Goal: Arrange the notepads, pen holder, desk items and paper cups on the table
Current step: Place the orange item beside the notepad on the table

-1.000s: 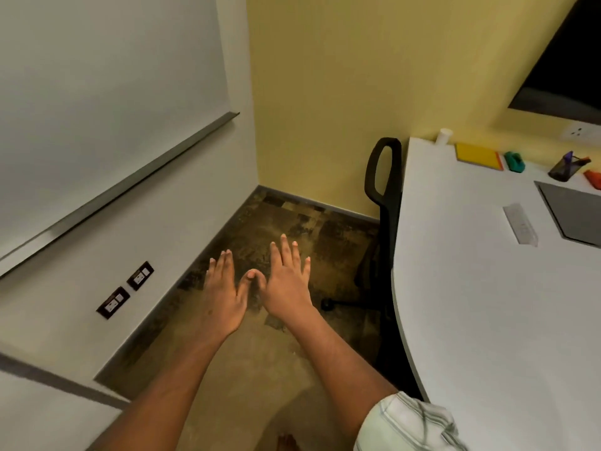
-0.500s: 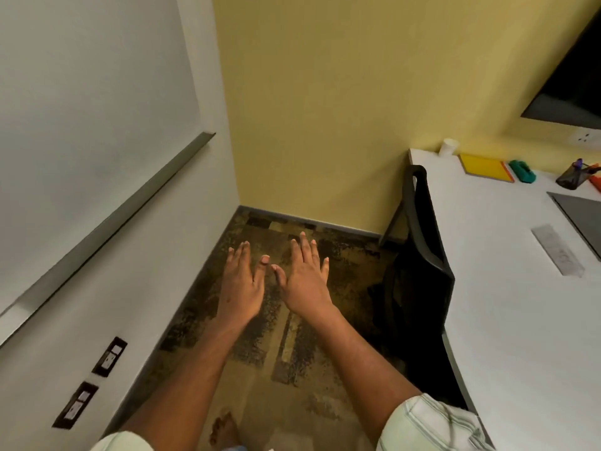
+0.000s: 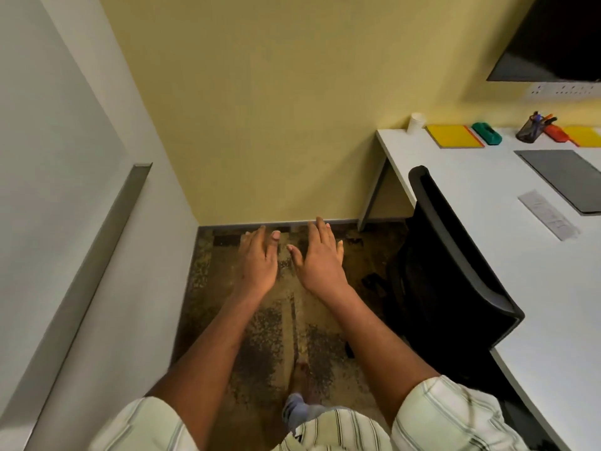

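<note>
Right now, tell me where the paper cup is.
In the head view, upper right, the paper cup stands at the far left corner of the white table, by the yellow wall, just left of the yellow notepad.

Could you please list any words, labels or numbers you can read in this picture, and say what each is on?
None can be read.
Faint marks on the pale strip lying on the white table: too blurred to read.
No print shows on the yellow notepad or the paper cup.
</note>
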